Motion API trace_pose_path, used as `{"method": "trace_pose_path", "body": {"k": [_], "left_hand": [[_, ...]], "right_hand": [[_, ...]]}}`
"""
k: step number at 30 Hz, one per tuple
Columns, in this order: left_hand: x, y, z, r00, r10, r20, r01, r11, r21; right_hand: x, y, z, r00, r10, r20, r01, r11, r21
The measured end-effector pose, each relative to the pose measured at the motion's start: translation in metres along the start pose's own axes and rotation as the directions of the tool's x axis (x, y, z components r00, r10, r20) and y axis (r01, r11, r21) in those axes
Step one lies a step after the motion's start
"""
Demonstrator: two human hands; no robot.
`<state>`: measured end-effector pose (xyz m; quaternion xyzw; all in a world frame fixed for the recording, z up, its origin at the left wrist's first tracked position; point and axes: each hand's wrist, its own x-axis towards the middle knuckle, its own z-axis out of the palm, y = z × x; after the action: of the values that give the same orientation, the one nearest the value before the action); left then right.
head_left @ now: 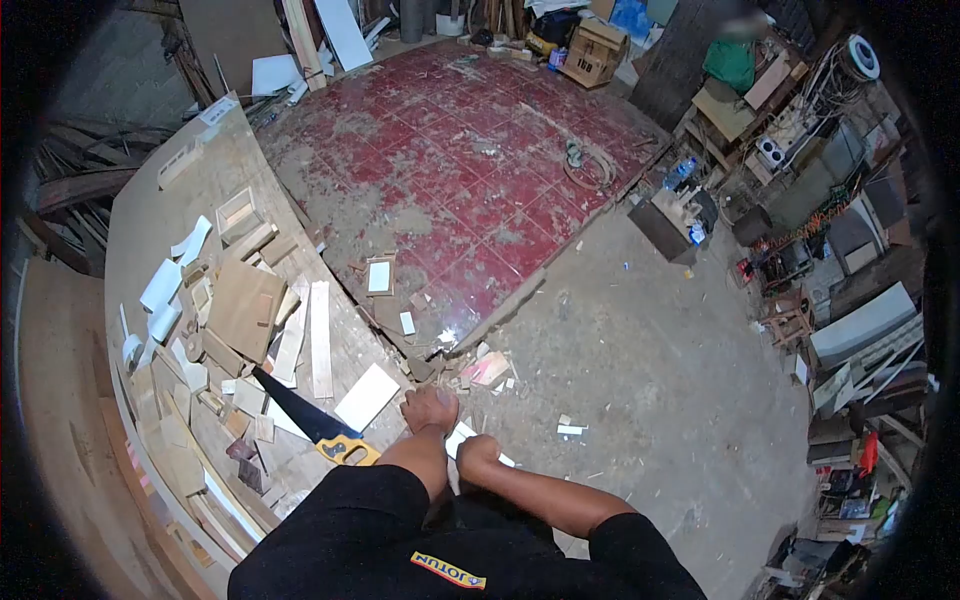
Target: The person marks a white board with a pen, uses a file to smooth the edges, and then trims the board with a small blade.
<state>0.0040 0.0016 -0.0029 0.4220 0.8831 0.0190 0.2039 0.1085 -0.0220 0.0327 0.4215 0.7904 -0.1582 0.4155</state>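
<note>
White strip (pixel 458 438), middle hidden by right grip (pixel 479 457).

A cardboard box (pixel 595 54) stands by red floor tiles (pixel 465 190).

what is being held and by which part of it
The right hand grips a white strip partway along, with white showing on both sides of the fist; whether the left hand holds it too cannot be told.

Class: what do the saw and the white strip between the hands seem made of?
Saw blade: probably metal, dark matte finish; thin and flat.
Saw handle: perhaps plastic or painted wood; mostly bright yellow.
White strip: possibly painted or laminated board; smooth white face, core unclear.
</note>
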Motion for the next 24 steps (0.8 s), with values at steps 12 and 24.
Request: {"method": "trace_pose_path", "body": {"k": [12, 24], "left_hand": [[-0.006, -0.001, -0.003, 0.999, -0.026, 0.021, 0.025, 0.999, 0.031], [-0.003, -0.001, 0.001, 1.0, -0.011, -0.026, 0.01, 0.999, -0.039]], "right_hand": [[0.056, 0.008, 0.026, 0.984, -0.174, 0.034, 0.177, 0.978, -0.111], [0.055, -0.01, 0.005, 0.974, 0.139, 0.178, -0.148, 0.988, 0.039]]}}
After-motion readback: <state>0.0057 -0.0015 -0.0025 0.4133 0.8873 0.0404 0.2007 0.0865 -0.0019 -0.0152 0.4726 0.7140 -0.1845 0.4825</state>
